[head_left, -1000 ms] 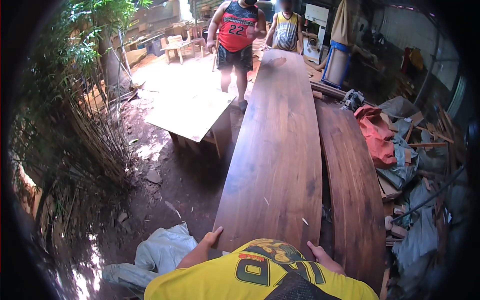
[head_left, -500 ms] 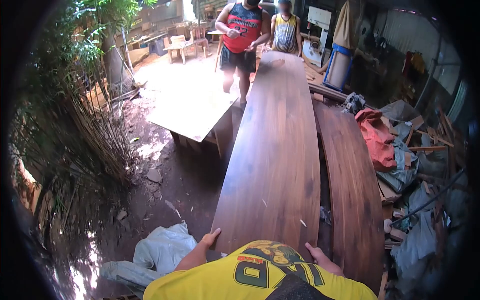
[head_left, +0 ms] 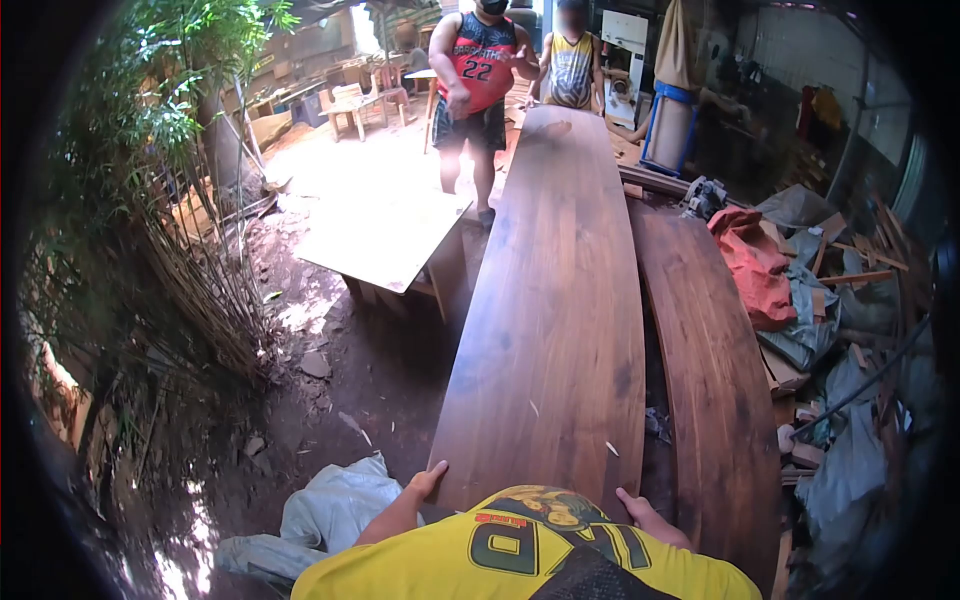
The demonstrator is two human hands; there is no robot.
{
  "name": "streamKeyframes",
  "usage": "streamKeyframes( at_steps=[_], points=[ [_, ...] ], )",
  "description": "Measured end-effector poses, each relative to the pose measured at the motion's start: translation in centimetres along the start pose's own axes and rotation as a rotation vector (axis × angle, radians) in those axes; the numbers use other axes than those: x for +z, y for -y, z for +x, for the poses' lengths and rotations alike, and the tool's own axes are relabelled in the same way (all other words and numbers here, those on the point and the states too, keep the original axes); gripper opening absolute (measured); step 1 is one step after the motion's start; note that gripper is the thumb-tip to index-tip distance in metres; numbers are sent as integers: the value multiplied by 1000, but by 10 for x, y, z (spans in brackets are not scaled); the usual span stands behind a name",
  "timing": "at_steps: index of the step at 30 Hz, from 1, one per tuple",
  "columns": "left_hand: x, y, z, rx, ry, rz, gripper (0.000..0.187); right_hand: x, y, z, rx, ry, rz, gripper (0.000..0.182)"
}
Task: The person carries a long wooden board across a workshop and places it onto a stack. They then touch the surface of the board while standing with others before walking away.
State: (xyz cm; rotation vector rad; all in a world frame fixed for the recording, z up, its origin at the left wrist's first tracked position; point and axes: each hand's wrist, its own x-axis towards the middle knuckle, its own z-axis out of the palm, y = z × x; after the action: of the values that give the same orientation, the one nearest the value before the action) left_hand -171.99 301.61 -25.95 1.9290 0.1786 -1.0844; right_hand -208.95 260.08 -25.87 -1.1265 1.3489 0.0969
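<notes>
A long brown wooden panel (head_left: 550, 290) stretches away from my body. At its near end my left hand (head_left: 428, 480) grips the left edge, thumb on top and fingers hidden beneath. My right hand (head_left: 642, 510) holds the right edge the same way, its fingers also out of sight below. Two pale slivers lie on the panel's surface. At the far end stands a person in a yellow jersey (head_left: 571, 70), arms down beside the panel. A second, darker wooden panel (head_left: 710, 370) lies to the right, separated by a narrow gap.
A person in a red jersey (head_left: 482, 75) stands left of the panel's far end. A low table with a pale top (head_left: 385, 245) is on the left, near bamboo (head_left: 190, 270). White sacking (head_left: 335, 505) lies by my left arm. Red cloth (head_left: 750, 268) and wood scraps crowd the right.
The person in the red jersey has lowered one hand and raised the other. The view has shifted slightly, while both my hands keep their hold on the panel's edges.
</notes>
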Motion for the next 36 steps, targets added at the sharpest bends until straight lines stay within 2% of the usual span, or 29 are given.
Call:
streamKeyframes(
  at_steps=[3,6,9,16,18,21,27,29,31,36],
  points=[
    [1,3,6,7,-6,12,95,-6,-16,14,7,15,32,53],
    [0,19,29,19,68,-5,96,-3,-3,-14,6,12,55,53],
    [6,-9,-7,-10,33,-19,96,-4,0,-20,2,-37,18,53],
    [11,-3,8,-21,5,31,95,-6,11,-41,-3,-29,44,57],
    [12,-6,1,-39,59,-23,91,-6,16,-47,45,-1,19,69],
    [15,-17,-18,-48,8,-8,93,-8,17,-44,61,-33,-44,69],
    [11,-1,-3,-28,29,28,96,-11,12,-32,63,22,4,70],
    [11,-13,-26,-40,29,11,96,-11,14,-34,83,17,-11,70],
    [11,-26,-43,-34,13,34,96,-9,16,-29,21,20,-3,55],
    [10,-12,-35,-27,-1,-55,96,-8,19,-21,11,-15,-77,57]
  ],
)
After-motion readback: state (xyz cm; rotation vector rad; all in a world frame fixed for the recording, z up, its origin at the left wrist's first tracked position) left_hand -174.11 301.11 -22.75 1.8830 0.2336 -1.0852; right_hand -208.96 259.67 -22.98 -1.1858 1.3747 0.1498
